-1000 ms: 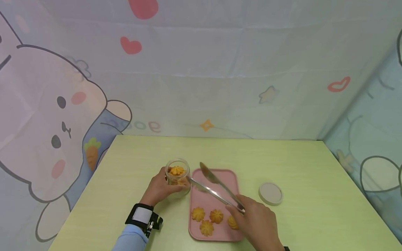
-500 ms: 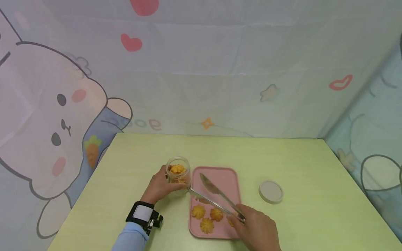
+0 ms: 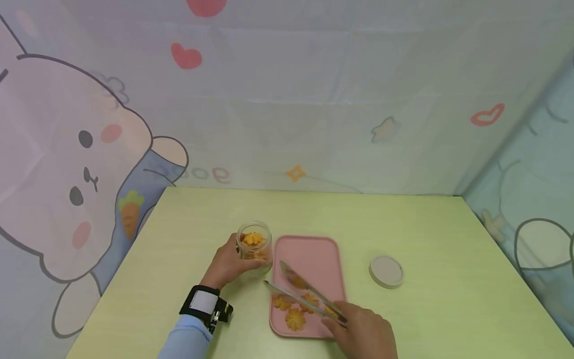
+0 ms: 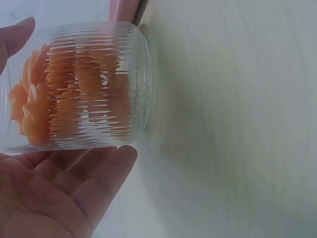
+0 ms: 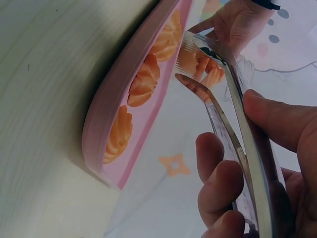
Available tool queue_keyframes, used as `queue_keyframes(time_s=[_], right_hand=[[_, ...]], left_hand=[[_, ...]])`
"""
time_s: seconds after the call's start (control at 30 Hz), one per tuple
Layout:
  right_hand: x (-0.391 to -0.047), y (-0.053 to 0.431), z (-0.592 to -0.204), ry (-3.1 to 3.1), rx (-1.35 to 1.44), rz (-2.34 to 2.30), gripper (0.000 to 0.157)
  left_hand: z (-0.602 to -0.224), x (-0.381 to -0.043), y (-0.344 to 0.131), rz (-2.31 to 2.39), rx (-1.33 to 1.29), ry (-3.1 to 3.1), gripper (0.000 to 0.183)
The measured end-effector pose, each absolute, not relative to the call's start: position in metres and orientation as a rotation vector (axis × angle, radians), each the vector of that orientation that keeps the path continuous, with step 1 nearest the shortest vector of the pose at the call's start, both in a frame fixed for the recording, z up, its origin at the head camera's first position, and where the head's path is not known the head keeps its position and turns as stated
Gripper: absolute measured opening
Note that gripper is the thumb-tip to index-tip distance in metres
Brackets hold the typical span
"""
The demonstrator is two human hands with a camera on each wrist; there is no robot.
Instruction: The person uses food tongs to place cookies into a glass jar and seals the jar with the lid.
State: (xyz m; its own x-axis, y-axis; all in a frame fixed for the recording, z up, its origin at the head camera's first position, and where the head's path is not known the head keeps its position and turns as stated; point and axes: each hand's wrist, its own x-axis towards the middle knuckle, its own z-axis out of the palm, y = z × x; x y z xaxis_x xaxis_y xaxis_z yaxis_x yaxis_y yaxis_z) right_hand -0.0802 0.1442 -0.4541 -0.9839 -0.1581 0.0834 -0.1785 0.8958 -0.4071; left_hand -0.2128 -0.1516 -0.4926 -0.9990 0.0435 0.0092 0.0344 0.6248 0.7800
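My left hand [image 3: 227, 263] grips a clear glass jar [image 3: 265, 258] standing on the table left of the tray. Ribbed glass shows in the left wrist view, with orange-yellow swirled cookies [image 4: 34, 106] stacked inside. In my right hand [image 3: 365, 330] are metal tongs [image 3: 316, 294], their arms apart and nothing visible between the tips. They hang over the near half of a pink tray [image 3: 309, 252], where several swirled cookies [image 3: 295, 319] lie. The tong arms partly cover some of these cookies. In the right wrist view, thumb and fingers wrap the tongs [image 5: 237, 101].
A round pale lid [image 3: 386, 271] lies on the table [image 3: 439, 279] to the right of the tray. Behind the table hangs a printed cloth [image 3: 314, 99] with a cartoon rabbit and hearts.
The tong tips have come away from beside the jar, nearer to me and lower over the cookies on the tray. My left hand keeps its hold on the jar.
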Motion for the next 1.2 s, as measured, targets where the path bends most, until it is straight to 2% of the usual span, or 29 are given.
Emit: queue_keyframes(time_s=[0.2, 0.43, 0.87, 1.03, 1.2], right_hand=[[-0.077, 0.146, -0.451, -3.046, 0.284, 0.629, 0.034], [-0.075, 0.148, -0.452, -3.059, 0.319, 0.611, 0.028], [-0.077, 0.148, -0.451, -3.101, 0.295, 0.607, 0.029], [-0.083, 0.146, -0.457, -3.028, 0.304, 0.584, 0.019], [-0.089, 0.144, -0.463, -2.985, 0.294, 0.588, 0.025]], left_hand=[[-0.491, -0.21, -0.15, 1.356, 0.094, 2.823, 0.097], [-0.49, -0.21, -0.151, 1.357, 0.087, 2.814, 0.098], [-0.491, -0.208, -0.15, 1.347, 0.057, 2.809, 0.096], [-0.49, -0.208, -0.15, 1.347, 0.056, 2.808, 0.095], [-0.492, -0.21, -0.15, 1.347, 0.058, 2.807, 0.095]])
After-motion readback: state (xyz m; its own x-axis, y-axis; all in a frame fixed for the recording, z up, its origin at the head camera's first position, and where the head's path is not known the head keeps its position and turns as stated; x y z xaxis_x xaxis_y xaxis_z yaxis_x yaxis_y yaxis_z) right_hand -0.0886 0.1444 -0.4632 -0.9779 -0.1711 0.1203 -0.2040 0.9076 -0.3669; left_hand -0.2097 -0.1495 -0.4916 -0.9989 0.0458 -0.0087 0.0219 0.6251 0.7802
